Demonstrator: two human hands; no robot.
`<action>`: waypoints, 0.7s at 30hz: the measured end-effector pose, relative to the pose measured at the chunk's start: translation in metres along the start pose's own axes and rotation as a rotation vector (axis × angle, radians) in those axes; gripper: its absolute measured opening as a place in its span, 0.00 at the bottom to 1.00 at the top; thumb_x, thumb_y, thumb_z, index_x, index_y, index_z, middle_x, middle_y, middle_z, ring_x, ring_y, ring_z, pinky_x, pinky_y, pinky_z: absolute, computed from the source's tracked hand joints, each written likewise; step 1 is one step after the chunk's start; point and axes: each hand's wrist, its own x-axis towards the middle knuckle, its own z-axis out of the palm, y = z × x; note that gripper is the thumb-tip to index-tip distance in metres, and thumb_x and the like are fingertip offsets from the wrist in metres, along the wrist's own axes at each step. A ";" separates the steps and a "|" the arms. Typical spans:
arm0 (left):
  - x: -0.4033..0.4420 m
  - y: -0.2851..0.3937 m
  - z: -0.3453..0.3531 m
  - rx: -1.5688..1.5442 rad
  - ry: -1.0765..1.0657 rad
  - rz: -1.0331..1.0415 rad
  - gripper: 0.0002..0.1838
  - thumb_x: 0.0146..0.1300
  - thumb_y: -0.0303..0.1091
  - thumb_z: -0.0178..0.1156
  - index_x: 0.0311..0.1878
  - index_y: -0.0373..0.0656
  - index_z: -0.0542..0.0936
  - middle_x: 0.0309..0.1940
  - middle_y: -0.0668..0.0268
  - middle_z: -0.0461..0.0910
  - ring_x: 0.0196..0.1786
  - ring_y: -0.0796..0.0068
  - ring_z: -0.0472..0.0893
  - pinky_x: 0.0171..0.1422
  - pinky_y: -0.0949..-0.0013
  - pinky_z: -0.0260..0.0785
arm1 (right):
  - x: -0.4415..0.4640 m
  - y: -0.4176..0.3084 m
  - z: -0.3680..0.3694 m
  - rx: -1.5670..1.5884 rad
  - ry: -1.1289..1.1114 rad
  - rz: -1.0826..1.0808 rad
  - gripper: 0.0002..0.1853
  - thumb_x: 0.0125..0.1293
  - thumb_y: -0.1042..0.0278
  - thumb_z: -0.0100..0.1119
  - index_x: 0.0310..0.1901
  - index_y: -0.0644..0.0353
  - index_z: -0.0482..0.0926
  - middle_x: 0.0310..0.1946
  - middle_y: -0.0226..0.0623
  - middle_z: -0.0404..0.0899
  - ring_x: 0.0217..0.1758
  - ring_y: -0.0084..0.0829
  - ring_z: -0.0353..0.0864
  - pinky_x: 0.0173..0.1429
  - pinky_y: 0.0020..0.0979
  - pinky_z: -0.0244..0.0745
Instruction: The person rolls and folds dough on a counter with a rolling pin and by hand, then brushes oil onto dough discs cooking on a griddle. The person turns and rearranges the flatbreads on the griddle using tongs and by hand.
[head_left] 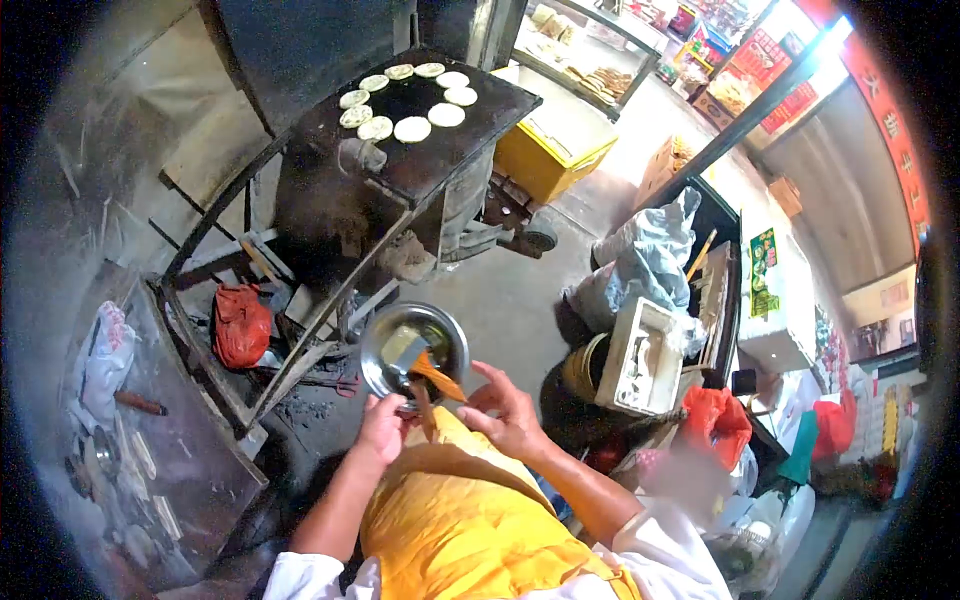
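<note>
My left hand [383, 428] is closed on the near rim of a round metal bowl [455, 345], held in front of my yellow apron. Inside the bowl lies a flat tool with a grey end and an orange handle [437, 377], perhaps a brush or scraper. A brown stick-like handle [422, 405] also leans out over the near rim. Some yellowish contents show at the bowl's bottom, too unclear to name. Beside the bowl's right side, my right hand [508, 413] has its thumb and fingers apart, close to the end of the orange handle.
Ahead stands a dark griddle [400, 100] with a ring of several pale flatbreads [412, 129]. A yellow box [555, 160] stands beyond it. On the right are a white crate [645, 360] and grey bags [650, 255]; a red bag [241, 325] lies left, under a metal frame.
</note>
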 end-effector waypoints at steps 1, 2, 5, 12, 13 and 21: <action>0.006 0.000 0.018 0.013 -0.008 -0.019 0.21 0.64 0.28 0.55 0.60 0.50 0.67 0.51 0.62 0.78 0.45 0.61 0.83 0.45 0.55 0.82 | 0.010 0.008 -0.006 0.036 0.058 0.032 0.30 0.66 0.69 0.71 0.67 0.61 0.71 0.36 0.38 0.85 0.34 0.25 0.84 0.43 0.30 0.82; 0.012 0.000 0.031 0.027 -0.014 -0.044 0.23 0.64 0.28 0.55 0.62 0.50 0.66 0.53 0.61 0.77 0.47 0.59 0.83 0.47 0.52 0.83 | 0.018 0.012 -0.014 0.189 0.105 0.102 0.21 0.67 0.70 0.69 0.60 0.65 0.77 0.36 0.35 0.85 0.36 0.23 0.84 0.40 0.28 0.82; 0.044 0.003 0.054 0.072 -0.078 -0.077 0.23 0.65 0.25 0.52 0.63 0.49 0.63 0.54 0.59 0.75 0.51 0.56 0.82 0.49 0.47 0.84 | 0.053 0.006 -0.039 0.275 0.265 0.173 0.13 0.70 0.72 0.65 0.52 0.69 0.80 0.37 0.36 0.84 0.36 0.23 0.83 0.36 0.26 0.82; 0.138 0.050 0.110 0.107 -0.137 -0.118 0.22 0.68 0.23 0.50 0.64 0.49 0.63 0.51 0.59 0.78 0.45 0.59 0.85 0.42 0.56 0.86 | 0.202 -0.022 -0.070 0.327 0.384 -0.008 0.14 0.70 0.77 0.64 0.55 0.68 0.77 0.39 0.28 0.80 0.38 0.17 0.77 0.43 0.20 0.75; 0.154 0.057 0.121 0.126 -0.091 -0.114 0.21 0.70 0.24 0.49 0.64 0.48 0.64 0.51 0.59 0.79 0.43 0.60 0.86 0.40 0.58 0.86 | 0.224 -0.020 -0.067 0.318 0.359 -0.041 0.14 0.70 0.76 0.65 0.54 0.66 0.78 0.38 0.25 0.79 0.39 0.15 0.76 0.43 0.18 0.73; 0.256 0.149 0.167 0.150 -0.180 -0.140 0.17 0.76 0.28 0.45 0.66 0.47 0.67 0.53 0.58 0.81 0.47 0.63 0.87 0.41 0.62 0.87 | 0.341 -0.058 -0.089 0.251 0.306 -0.099 0.09 0.73 0.75 0.58 0.52 0.68 0.78 0.40 0.38 0.86 0.42 0.25 0.84 0.51 0.29 0.81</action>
